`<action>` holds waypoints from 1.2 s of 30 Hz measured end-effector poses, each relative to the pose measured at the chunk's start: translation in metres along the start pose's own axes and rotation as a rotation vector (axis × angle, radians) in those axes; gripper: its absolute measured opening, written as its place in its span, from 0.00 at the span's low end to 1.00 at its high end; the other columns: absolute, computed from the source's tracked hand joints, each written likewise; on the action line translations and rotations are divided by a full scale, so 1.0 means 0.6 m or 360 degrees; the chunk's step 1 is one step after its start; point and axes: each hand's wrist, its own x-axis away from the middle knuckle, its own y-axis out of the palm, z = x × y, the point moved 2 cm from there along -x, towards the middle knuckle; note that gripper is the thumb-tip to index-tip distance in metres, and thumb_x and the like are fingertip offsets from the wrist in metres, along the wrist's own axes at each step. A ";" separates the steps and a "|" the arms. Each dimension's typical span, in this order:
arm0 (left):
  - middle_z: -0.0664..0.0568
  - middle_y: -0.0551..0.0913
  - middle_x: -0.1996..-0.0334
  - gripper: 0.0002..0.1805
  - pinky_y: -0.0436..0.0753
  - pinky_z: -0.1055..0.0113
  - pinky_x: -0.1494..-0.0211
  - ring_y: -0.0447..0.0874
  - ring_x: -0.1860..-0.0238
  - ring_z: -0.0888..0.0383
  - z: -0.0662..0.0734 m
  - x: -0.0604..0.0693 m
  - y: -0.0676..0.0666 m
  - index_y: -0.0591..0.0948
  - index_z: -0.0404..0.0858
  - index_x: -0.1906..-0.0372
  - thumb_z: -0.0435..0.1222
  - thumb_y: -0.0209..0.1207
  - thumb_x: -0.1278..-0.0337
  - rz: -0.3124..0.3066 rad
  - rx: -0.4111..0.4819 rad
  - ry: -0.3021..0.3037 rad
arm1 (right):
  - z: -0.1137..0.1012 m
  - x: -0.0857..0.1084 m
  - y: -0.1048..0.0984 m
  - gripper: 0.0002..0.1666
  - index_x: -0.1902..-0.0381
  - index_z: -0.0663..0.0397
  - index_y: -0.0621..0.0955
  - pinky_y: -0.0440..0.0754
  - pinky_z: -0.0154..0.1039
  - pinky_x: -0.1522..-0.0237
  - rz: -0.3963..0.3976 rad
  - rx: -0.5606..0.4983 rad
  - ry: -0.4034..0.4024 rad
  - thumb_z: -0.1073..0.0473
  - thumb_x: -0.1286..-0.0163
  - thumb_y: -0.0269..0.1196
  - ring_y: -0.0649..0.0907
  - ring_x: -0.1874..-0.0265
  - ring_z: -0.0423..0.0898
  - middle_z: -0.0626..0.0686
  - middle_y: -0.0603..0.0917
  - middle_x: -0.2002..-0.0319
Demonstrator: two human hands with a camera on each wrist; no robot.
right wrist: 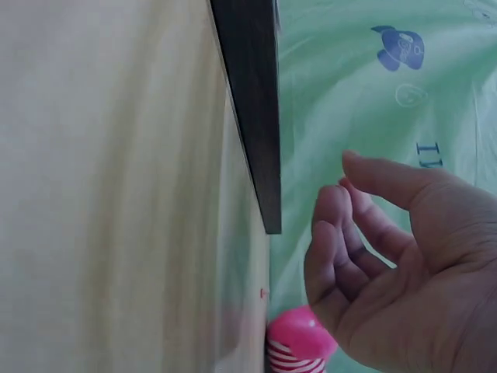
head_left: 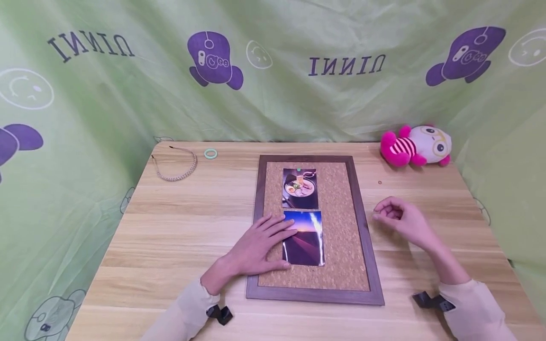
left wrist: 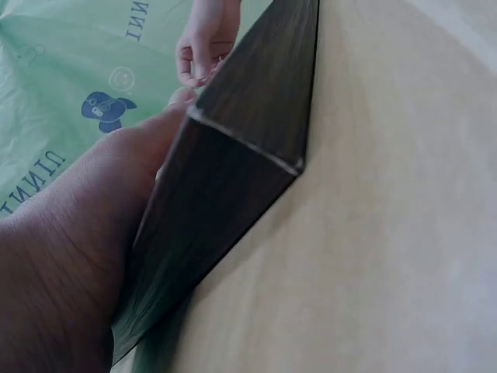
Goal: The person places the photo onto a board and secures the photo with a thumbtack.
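My left hand lies with spread fingers over the left side of the corkboard, its fingertips on a sunset photo. Above that photo is a ramen photo with a green pin at its top edge. In the left wrist view, the left hand rests against the dark frame. To the right of the board, my right hand is raised, thumb and index finger pinching a tiny thing, too small to make out; the right wrist view shows this hand with curled fingers.
A pink and white plush toy lies at the back right, with a tiny reddish item in front of it. At the back left are a beaded headband and a mint-green ring. Green curtains surround the table.
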 end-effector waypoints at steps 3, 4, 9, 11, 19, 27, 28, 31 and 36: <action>0.54 0.65 0.13 0.43 0.48 0.47 0.08 0.57 0.11 0.49 0.000 0.000 0.003 0.69 0.51 0.13 0.67 0.55 0.22 0.0022 0.0031 -0.0025 | 0.009 -0.014 -0.008 0.12 0.51 0.73 0.84 0.83 0.27 0.68 0.0101 -0.0020 0.0043 0.73 0.29 0.73 0.82 0.70 0.36 0.55 0.87 0.65; 0.54 0.66 0.13 0.41 0.48 0.47 0.08 0.57 0.12 0.48 0.000 0.000 0.004 0.70 0.50 0.14 0.65 0.55 0.22 0.0035 0.0043 -0.0029 | 0.013 -0.020 -0.011 0.12 0.50 0.73 0.84 0.83 0.26 0.68 0.0134 -0.0022 0.0059 0.72 0.28 0.73 0.82 0.70 0.35 0.54 0.87 0.65; 0.53 0.68 0.15 0.38 0.50 0.46 0.08 0.60 0.13 0.48 0.002 -0.001 0.004 0.74 0.50 0.16 0.61 0.60 0.23 0.0073 0.0059 -0.0047 | 0.035 -0.046 -0.021 0.16 0.45 0.74 0.83 0.83 0.23 0.65 0.0283 -0.0048 0.0177 0.68 0.25 0.72 0.81 0.68 0.31 0.43 0.86 0.65; 0.53 0.68 0.15 0.38 0.50 0.46 0.08 0.60 0.13 0.48 0.003 -0.001 0.004 0.74 0.51 0.17 0.61 0.61 0.24 0.0070 0.0053 -0.0058 | 0.043 -0.055 -0.026 0.18 0.43 0.74 0.83 0.83 0.22 0.64 0.0323 -0.0060 0.0215 0.67 0.24 0.72 0.81 0.67 0.30 0.40 0.85 0.65; 0.55 0.67 0.14 0.38 0.49 0.48 0.08 0.59 0.12 0.50 0.004 -0.003 0.004 0.73 0.52 0.16 0.61 0.61 0.23 0.0037 0.0071 -0.0080 | 0.066 -0.091 -0.038 0.17 0.44 0.74 0.85 0.83 0.22 0.67 0.0352 0.0039 0.0265 0.68 0.26 0.73 0.81 0.70 0.27 0.54 0.89 0.63; 0.55 0.67 0.14 0.39 0.48 0.47 0.08 0.59 0.12 0.49 0.004 -0.001 0.003 0.73 0.52 0.16 0.61 0.62 0.24 0.0041 0.0078 -0.0089 | 0.083 -0.118 -0.033 0.17 0.47 0.74 0.87 0.80 0.19 0.68 0.0342 0.0129 0.0216 0.69 0.29 0.76 0.79 0.72 0.24 0.67 0.91 0.58; 0.55 0.67 0.14 0.39 0.48 0.47 0.08 0.59 0.12 0.49 0.004 -0.001 0.003 0.73 0.52 0.16 0.61 0.62 0.24 0.0039 0.0078 -0.0091 | 0.084 -0.120 -0.032 0.17 0.47 0.74 0.87 0.79 0.18 0.68 0.0342 0.0132 0.0214 0.69 0.29 0.76 0.79 0.72 0.24 0.67 0.91 0.59; 0.55 0.67 0.14 0.39 0.48 0.47 0.08 0.59 0.12 0.50 0.004 -0.002 0.004 0.73 0.52 0.16 0.61 0.61 0.24 0.0036 0.0083 -0.0090 | 0.090 -0.123 -0.032 0.16 0.48 0.74 0.87 0.79 0.18 0.69 0.0335 0.0155 0.0233 0.69 0.29 0.75 0.79 0.72 0.24 0.66 0.91 0.60; 0.55 0.67 0.14 0.38 0.49 0.48 0.08 0.58 0.12 0.50 0.004 -0.004 0.003 0.73 0.52 0.16 0.61 0.61 0.23 0.0035 0.0081 -0.0081 | 0.094 -0.125 -0.033 0.15 0.49 0.72 0.87 0.78 0.20 0.70 0.0334 0.0218 0.0295 0.65 0.27 0.75 0.78 0.73 0.25 0.60 0.91 0.63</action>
